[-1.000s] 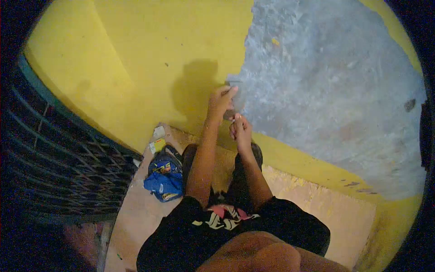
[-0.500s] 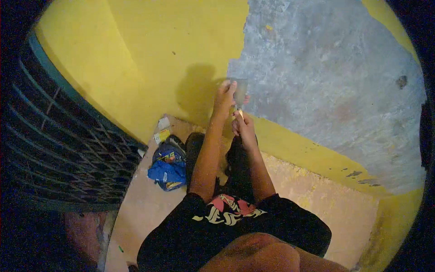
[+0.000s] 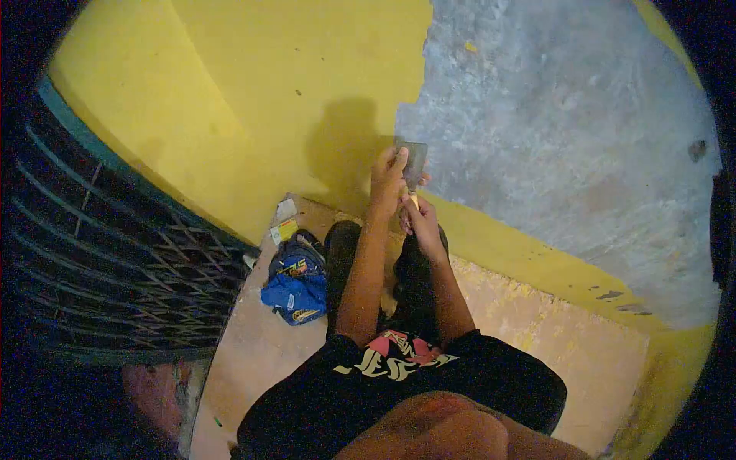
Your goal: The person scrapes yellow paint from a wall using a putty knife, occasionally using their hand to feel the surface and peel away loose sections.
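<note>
Two hands on one scraper (image 3: 415,159), low on the wall where the yellow paint (image 3: 253,100) meets the bare grey patch (image 3: 567,130). Against the lower part of the blade, the left hand (image 3: 389,182), its fingers (image 3: 399,157) curled and pressing the metal flat to the wall. Just beneath and touching it, the right hand (image 3: 422,221), closed round the handle, with only a pale stub of that handle showing between the two.

Set against a second ago: blade then almost hidden behind the left fingers, now standing clear above them, upright and flat to the surface. Hands drawn closer together. Half a second ago, much the same grip and much the same spot. Paint edge beside the blade seemingly unaltered across all three moments, no fresh strip visibly lifted. Probably a re-seating of the blade at the same seam, then, not a shift along the wall.

On the floor (image 3: 560,345) by the left leg, a blue bag (image 3: 295,287); beyond it, near the wall, a small carton (image 3: 285,228). At far left, a dark metal grille (image 3: 100,253).
</note>
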A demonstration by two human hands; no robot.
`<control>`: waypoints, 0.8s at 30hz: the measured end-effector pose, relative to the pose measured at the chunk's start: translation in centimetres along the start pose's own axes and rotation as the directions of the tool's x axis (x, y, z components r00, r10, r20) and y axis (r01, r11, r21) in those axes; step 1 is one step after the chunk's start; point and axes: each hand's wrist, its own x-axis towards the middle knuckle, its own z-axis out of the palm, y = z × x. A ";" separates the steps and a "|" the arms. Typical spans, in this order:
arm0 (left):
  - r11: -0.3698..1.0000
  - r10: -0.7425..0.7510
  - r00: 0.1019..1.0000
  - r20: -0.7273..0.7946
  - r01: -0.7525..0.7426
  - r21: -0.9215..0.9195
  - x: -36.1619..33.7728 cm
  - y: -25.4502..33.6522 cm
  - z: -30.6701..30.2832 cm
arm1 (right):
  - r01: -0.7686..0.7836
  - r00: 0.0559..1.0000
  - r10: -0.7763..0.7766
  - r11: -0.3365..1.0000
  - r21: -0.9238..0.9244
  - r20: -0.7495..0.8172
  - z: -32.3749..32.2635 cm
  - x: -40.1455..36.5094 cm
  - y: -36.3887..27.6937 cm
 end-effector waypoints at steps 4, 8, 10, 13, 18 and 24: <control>0.993 0.023 1.000 0.018 -0.020 -0.119 5.1 -0.1 0.3 | 0.007 0.996 -0.005 1.000 0.023 -0.088 0.4 4.1 -1.4; 0.997 -0.002 1.000 0.015 0.003 -0.074 9.6 -1.1 0.3 | 0.126 0.976 -0.118 0.991 0.033 -0.185 0.2 6.9 -2.1; 0.998 0.007 1.000 0.013 -0.006 -0.068 11.7 -2.1 -0.4 | 0.162 0.960 -0.151 0.986 0.029 -0.236 0.2 7.8 -2.1; 1.000 -0.011 0.999 0.043 0.011 0.002 13.3 -1.5 -0.4 | 0.184 0.959 -0.167 0.981 0.055 -0.231 0.3 8.7 -2.0; 0.998 -0.050 0.995 0.084 0.052 -0.021 12.6 -0.9 -0.7 | 0.245 0.900 -0.285 0.956 -0.159 -0.329 0.3 10.4 0.9; 0.993 -0.101 0.995 -0.006 0.102 0.058 12.7 -1.1 -1.7 | 0.201 0.921 -0.210 0.978 -0.061 -0.327 1.1 10.4 1.9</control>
